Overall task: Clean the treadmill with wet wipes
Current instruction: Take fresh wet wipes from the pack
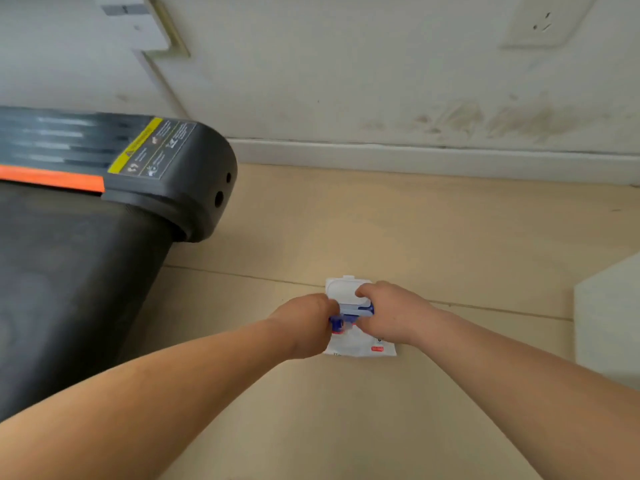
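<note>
Well, fingers: both sets curl onto the wet wipes pack (360, 346); what they pinch is hidden.
Left hand (304, 323): grips the pack's nine o'clock side, probably steadying it.
Right hand (391, 313): holds the three o'clock side, beside the flipped-open lid (341, 289).
Pack: flat on the floor (346, 417), opened likely to draw a wipe.
Treadmill (166, 174): ten o'clock, untouched.
</note>
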A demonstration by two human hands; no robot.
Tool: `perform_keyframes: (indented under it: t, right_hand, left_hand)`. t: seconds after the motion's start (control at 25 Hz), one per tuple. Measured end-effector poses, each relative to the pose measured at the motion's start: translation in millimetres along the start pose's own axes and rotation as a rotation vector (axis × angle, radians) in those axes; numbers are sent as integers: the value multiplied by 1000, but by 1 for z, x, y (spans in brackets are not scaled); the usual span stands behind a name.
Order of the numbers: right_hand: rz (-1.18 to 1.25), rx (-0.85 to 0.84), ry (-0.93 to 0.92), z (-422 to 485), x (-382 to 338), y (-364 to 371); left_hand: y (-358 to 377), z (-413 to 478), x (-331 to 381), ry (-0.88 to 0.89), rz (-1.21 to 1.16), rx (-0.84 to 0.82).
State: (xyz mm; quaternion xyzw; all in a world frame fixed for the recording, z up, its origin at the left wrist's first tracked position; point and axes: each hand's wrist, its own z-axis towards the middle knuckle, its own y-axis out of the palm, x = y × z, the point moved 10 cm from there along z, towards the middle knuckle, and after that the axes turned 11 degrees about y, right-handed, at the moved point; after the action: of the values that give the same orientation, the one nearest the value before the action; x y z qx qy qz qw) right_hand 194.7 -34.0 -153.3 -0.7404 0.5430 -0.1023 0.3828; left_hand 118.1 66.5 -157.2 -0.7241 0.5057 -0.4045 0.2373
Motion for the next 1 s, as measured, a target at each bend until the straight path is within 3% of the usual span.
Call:
perform_keyframes:
  t: [0.16,0.4,0.56,0.76,1.0]
  right_hand:
    - [-129,125,-15,24,5,24]
    - [-222,160,-65,25,4,37]
    - [-265,177,-105,30,0,37]
    - [-203,139,-47,30,4,32]
    - [-149,130,13,25,-20,52]
  left_hand:
    - [-2,10,-7,-35,-16,211]
    - [12,20,2,-184,-148,235]
    - [30,17,3,-185,-155,223]
    - [35,0,-18,-167,-398,328]
    - [30,-13,-40,-291,-107,336]
